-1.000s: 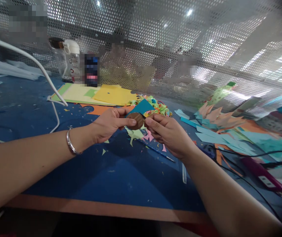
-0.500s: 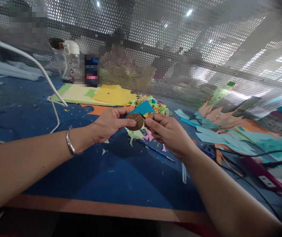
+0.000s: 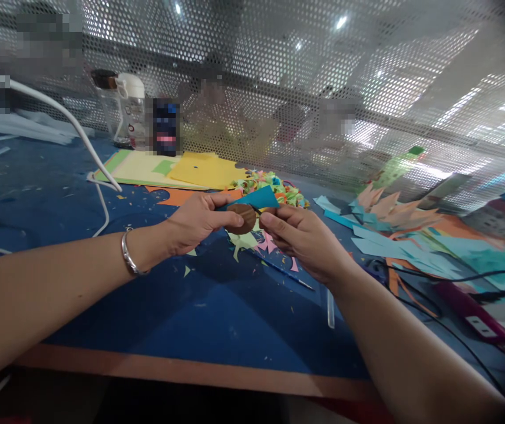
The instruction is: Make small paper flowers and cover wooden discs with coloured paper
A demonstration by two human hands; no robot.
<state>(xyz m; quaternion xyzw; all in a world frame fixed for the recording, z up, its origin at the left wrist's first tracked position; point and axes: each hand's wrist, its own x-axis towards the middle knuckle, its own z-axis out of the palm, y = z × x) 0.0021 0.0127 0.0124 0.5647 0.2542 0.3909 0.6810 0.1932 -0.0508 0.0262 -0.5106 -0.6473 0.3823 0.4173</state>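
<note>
My left hand (image 3: 199, 219) is closed, its thumb pressing on a round, flat brown disc (image 3: 242, 218) with a wood-like grain. Behind the disc, a sheet of blue paper (image 3: 256, 199) is held in the same grip and slants up to the right. My right hand (image 3: 294, 228) pinches close to the disc's right edge, by the paper's right end. A thin dark piece shows between the disc and the right fingertips; what it is I cannot make out. Beneath the hands lie pale green and pink paper scraps (image 3: 243, 241).
A heap of shredded paper (image 3: 274, 181) lies behind the hands, beside yellow sheets (image 3: 205, 169). Two bottles (image 3: 132, 109) stand at the back left. A slim blue brush-like stick (image 3: 285, 274), cut light-blue paper (image 3: 385, 241) and a purple power strip (image 3: 468, 312) lie to the right.
The blue paper has turned and now shows as a flatter, longer strip reaching the right fingers. Both hands stay almost in place around the brown disc.
</note>
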